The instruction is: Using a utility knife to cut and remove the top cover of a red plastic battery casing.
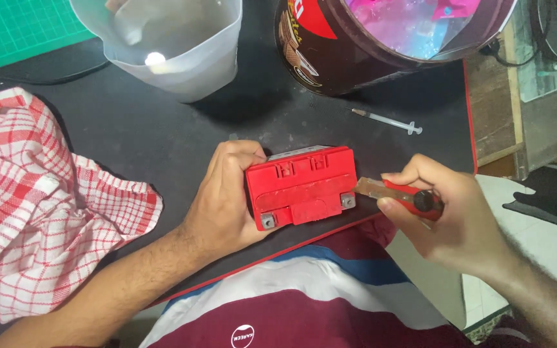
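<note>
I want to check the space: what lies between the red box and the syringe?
Head view: only bare black mat lies between the red box and the syringe.

A red-checked cloth [46, 200] is lying crumpled at the left of the dark counter [162, 129]. A translucent tub [175, 48], a brown bucket [356, 51] and a syringe [388, 121] are sitting behind; a green mat [14, 29] is showing top left.

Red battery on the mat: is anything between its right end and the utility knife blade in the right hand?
Nothing visible. The left hand grips the red battery from its left side, and the right hand holds the red utility knife with the blade tip right at the battery's right end. The syringe lies farther back on the black mat, clear of both.
</note>
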